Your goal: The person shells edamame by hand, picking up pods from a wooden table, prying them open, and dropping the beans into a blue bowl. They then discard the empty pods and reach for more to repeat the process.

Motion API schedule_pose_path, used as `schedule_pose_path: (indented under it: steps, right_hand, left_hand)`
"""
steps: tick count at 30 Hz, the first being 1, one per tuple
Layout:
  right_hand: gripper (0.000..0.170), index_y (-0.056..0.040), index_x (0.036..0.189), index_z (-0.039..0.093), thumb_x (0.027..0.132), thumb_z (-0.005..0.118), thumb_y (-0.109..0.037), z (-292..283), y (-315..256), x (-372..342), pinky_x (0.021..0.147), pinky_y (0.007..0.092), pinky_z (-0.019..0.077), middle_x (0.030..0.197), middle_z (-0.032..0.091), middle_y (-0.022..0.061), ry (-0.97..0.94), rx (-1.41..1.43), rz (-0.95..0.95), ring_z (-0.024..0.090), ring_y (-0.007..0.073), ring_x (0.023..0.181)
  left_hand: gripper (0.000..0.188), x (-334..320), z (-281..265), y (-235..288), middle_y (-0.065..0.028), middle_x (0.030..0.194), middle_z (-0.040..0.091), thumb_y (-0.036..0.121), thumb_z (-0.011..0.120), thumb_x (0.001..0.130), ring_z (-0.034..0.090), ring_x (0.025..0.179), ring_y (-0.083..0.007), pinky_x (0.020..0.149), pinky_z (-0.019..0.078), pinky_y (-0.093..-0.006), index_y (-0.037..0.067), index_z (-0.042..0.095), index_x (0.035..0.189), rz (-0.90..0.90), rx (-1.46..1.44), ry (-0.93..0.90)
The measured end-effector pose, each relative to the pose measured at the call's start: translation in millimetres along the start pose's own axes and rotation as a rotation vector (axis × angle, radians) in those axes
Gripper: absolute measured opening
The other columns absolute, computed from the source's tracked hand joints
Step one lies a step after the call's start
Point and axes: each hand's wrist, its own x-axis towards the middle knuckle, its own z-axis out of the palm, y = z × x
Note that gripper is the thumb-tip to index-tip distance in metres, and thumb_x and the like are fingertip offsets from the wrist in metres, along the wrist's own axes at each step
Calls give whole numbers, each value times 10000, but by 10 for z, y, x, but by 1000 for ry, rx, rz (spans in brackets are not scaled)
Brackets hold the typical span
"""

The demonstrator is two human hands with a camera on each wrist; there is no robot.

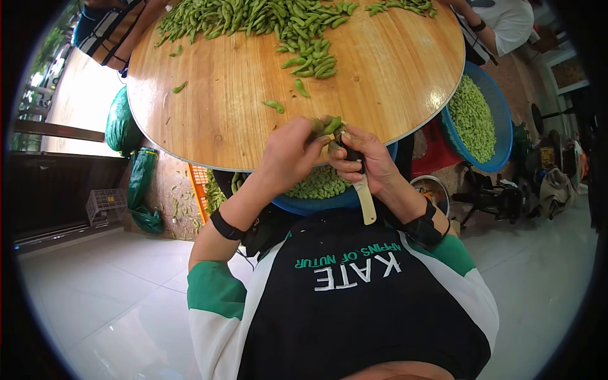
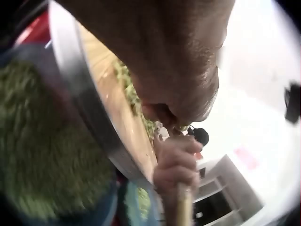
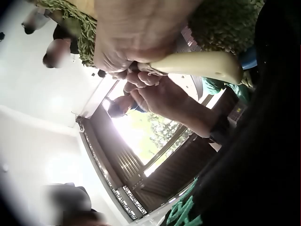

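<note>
Over the near edge of the round wooden table, my left hand pinches a green soybean pod between thumb and fingers. Close beside it, my right hand grips a tool with a cream handle; the handle's end sticks out below the palm toward my body. In the right wrist view this handle runs out of the curled fingers, and the tool's working end is hidden. The fingertips of both hands meet around the pod. Below them, shelled green beans fill a blue basin.
A large heap of pods covers the table's far side, with loose pods nearer. Another blue basin of shelled beans stands right. Green sacks and an orange crate lie left. Other people sit across the table.
</note>
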Motion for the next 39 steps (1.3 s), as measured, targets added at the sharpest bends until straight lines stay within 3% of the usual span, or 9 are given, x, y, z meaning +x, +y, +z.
schedule_pose_path:
  steps: [1,8,10,11,16,22,28,35,39]
  right_hand:
    - [265,-55,1202,493,961,490,-165,-4,3,6,394,171,329,818,540,71,-14,10,5,392,70,532]
    - [206,-51,1129,512,967,484,-174,46,59,15,394,172,333,804,539,65,10,-7,-6,387,63,528]
    - [191,-43,1098,533,968,483,-174,61,48,3,395,169,325,803,550,58,52,-129,-60,413,54,536]
    - [191,-43,1098,533,968,483,-174,39,50,4,395,169,325,803,550,58,51,-129,-60,413,54,536]
    - [158,7,1001,560,877,608,-80,107,152,57,521,293,441,806,569,55,351,-1163,-664,522,138,614]
    - [304,23,1061,560,770,643,7,-13,14,30,641,330,472,828,557,140,229,-1798,-864,584,269,713]
    - [255,14,958,512,720,603,20,68,124,80,612,413,456,803,513,189,186,-1803,-915,549,393,747]
    - [199,9,888,489,712,581,22,92,125,69,599,415,452,775,508,182,151,-1816,-761,549,385,703]
    - [192,-3,865,543,689,598,49,101,64,-93,563,364,433,745,527,146,-114,-1779,-701,528,326,635]
  left_hand:
    - [108,-14,7,8,-76,703,502,49,587,852,528,597,-220,490,412,-314,-26,580,930,383,455,84]
    - [39,-19,25,121,-111,705,509,10,572,826,559,637,-269,518,431,-322,-19,593,810,426,449,153]
    - [67,-26,42,106,-117,648,532,12,567,825,569,600,-278,515,430,-337,-25,575,770,-277,-275,95]
    - [67,-31,59,74,-117,648,532,12,567,825,569,600,-278,515,430,-337,-25,575,770,-276,-275,95]
    - [96,-92,205,43,-221,667,551,52,571,824,567,643,-400,551,436,-442,-26,534,783,-57,205,125]
    - [104,-185,248,102,-235,716,551,50,560,814,555,685,-434,576,433,-476,-20,497,770,-69,248,92]
    - [92,-262,188,195,-234,733,555,41,555,804,556,698,-430,599,441,-482,-23,499,767,-16,266,36]
    - [54,-594,-186,344,-222,720,557,22,545,798,555,663,-420,582,445,-477,-14,508,783,-13,352,-72]
    - [41,-878,-807,372,-170,785,593,10,554,793,599,745,-349,643,469,-439,7,566,833,-147,856,-30]
